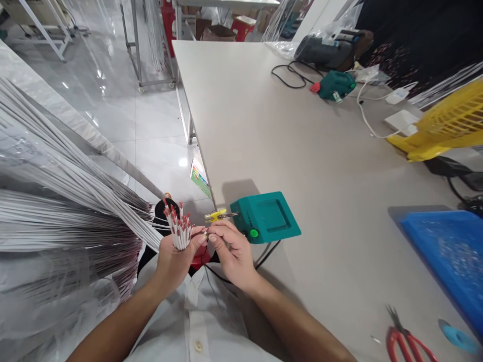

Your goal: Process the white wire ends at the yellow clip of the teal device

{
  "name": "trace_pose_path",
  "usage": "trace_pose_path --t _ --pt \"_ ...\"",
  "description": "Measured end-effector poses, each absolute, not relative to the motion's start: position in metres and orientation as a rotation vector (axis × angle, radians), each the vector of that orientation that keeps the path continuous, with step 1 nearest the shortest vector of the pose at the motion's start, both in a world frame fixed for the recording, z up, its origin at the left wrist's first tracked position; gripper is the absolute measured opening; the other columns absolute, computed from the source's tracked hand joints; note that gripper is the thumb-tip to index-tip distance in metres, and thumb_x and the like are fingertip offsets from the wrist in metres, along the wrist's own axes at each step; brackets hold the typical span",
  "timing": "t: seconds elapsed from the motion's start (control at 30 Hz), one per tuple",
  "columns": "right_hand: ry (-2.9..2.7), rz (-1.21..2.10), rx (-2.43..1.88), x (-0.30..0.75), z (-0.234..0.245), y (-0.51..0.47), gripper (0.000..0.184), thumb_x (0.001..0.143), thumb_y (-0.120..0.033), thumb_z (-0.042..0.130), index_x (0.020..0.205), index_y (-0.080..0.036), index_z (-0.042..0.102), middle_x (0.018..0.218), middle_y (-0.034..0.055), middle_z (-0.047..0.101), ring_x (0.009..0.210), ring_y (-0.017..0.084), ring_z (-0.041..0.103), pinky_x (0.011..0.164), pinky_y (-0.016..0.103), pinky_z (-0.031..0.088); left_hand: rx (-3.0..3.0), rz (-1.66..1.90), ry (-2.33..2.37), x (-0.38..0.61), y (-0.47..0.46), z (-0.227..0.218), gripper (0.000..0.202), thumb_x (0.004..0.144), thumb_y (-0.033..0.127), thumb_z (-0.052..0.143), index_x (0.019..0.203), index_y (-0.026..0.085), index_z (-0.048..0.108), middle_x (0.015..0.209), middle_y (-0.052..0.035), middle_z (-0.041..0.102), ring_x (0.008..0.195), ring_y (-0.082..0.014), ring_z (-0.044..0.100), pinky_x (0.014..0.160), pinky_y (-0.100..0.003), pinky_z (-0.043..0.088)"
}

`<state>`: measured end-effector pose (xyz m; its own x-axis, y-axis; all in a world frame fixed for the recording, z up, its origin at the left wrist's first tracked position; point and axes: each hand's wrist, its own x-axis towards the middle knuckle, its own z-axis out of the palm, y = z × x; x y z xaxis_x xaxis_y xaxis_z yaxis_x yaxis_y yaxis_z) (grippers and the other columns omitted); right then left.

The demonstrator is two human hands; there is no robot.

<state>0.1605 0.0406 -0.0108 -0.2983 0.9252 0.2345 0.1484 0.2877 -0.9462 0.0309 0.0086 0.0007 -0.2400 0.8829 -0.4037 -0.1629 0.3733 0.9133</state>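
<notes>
Wrapped in my left hand (pixel 171 261) is a bundle of white wires (pixel 182 234) with dark red ends pointing up. My right hand (pixel 234 251) meets the left fingertips in a pinch, on a wire end too small to make out clearly. Just beyond the fingers, a green machine (pixel 269 216) with a bright green button stands at the table's near left edge. A yellow-handled clip or tool (pixel 217 215) sticks out of its left side on a metal shaft. Long white wires (pixel 105 193) run from the left toward my left hand.
On the pale table (pixel 302 166) lie red-handled scissors (pixel 403 337), a blue tray (pixel 445 251) and a blue ring (pixel 458 337) at right. Farther back are a yellow fan-like frame (pixel 449 120), a second green machine (pixel 337 85) and a dark motor (pixel 324 50). Wire bundles hang over a rail at left.
</notes>
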Motion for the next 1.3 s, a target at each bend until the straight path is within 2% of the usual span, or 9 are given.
trace_pose_path --t 0.1,0.17,0.37,0.63,0.83,0.9,1.07,1.17,1.3 --pt "-1.611 1.088 -1.035 0.160 -0.013 0.039 0.012 0.080 -0.017 0.052 0.081 -0.020 0.064 0.080 0.0045 0.060 0.075 0.015 0.057 0.070 0.030 0.048 0.753 1.144 1.508 0.031 0.007 -0.003 0.017 0.067 0.024 0.066 0.080 0.014 0.071 0.078 -0.0041 0.071 0.076 -0.0184 0.063 0.069 -0.027 0.048" --pt "-1.595 1.081 -1.064 0.159 -0.013 0.039 0.010 0.078 -0.017 0.056 0.078 -0.020 0.065 0.077 0.0042 0.061 0.072 0.015 0.058 0.068 0.030 0.048 0.810 1.137 1.528 0.030 0.006 -0.006 0.016 0.068 0.024 0.066 0.079 0.014 0.071 0.079 -0.0047 0.071 0.079 -0.0196 0.063 0.073 -0.028 0.048" --pt "-1.564 1.085 -1.117 0.156 -0.016 0.041 0.011 0.076 -0.014 0.057 0.072 -0.020 0.065 0.072 0.0031 0.062 0.068 0.014 0.057 0.064 0.027 0.048 0.908 1.089 1.590 0.031 0.004 -0.012 0.018 0.070 0.028 0.064 0.080 0.014 0.070 0.077 -0.0039 0.070 0.079 -0.0200 0.062 0.066 -0.026 0.047" --pt "-1.580 1.061 -1.092 0.158 -0.014 0.043 0.011 0.076 -0.014 0.056 0.069 -0.018 0.064 0.069 0.0029 0.059 0.065 0.014 0.056 0.063 0.027 0.047 0.897 1.135 1.598 0.032 0.008 0.003 0.015 0.071 0.027 0.061 0.071 0.014 0.068 0.065 -0.0021 0.066 0.064 -0.0151 0.059 0.060 -0.023 0.046" --pt "-1.728 0.934 -1.007 0.169 0.001 0.049 0.017 0.078 -0.013 0.055 0.090 -0.021 0.063 0.087 0.0061 0.062 0.082 0.016 0.057 0.072 0.030 0.048 0.979 1.029 1.600 0.025 0.006 -0.003 0.018 0.073 0.029 0.060 0.075 0.012 0.067 0.066 -0.0038 0.065 0.065 -0.0162 0.057 0.063 -0.026 0.046" --pt "-1.927 0.934 -0.905 0.176 0.008 0.055 0.016 0.077 -0.013 0.056 0.088 -0.021 0.064 0.089 0.0064 0.062 0.082 0.015 0.057 0.071 0.029 0.049 1.046 0.997 1.534 0.021 0.005 -0.004 0.019 0.074 0.029 0.058 0.075 0.012 0.066 0.068 -0.0041 0.064 0.066 -0.0163 0.056 0.063 -0.027 0.045" --pt "-2.259 1.175 -0.700 0.185 0.022 0.070 0.013 0.079 -0.014 0.055 0.078 -0.021 0.066 0.084 0.0045 0.062 0.078 0.013 0.058 0.067 0.025 0.049 1.267 0.892 1.309 0.007 0.004 -0.004 0.016 0.075 0.027 0.058 0.069 0.014 0.065 0.065 -0.0015 0.058 0.063 -0.0140 0.050 0.059 -0.025 0.041" --pt "-2.034 1.391 -0.694 0.179 0.021 0.068 0.009 0.076 -0.015 0.059 0.076 -0.020 0.066 0.082 0.0041 0.061 0.075 0.012 0.058 0.067 0.025 0.049 1.216 0.950 1.254 0.002 0.003 -0.002 0.017 0.075 0.028 0.059 0.065 0.015 0.064 0.062 -0.0012 0.055 0.061 -0.0135 0.048 0.058 -0.025 0.040" --pt "-1.507 1.635 -0.744 0.163 0.006 0.056 0.003 0.073 -0.019 0.065 0.072 -0.021 0.067 0.081 0.0030 0.060 0.076 0.013 0.057 0.070 0.027 0.049 0.941 1.054 1.205 0.003 0.002 -0.005 0.018 0.071 0.032 0.063 0.065 0.015 0.064 0.054 0.0017 0.050 0.048 -0.0087 0.039 0.047 -0.023 0.034"
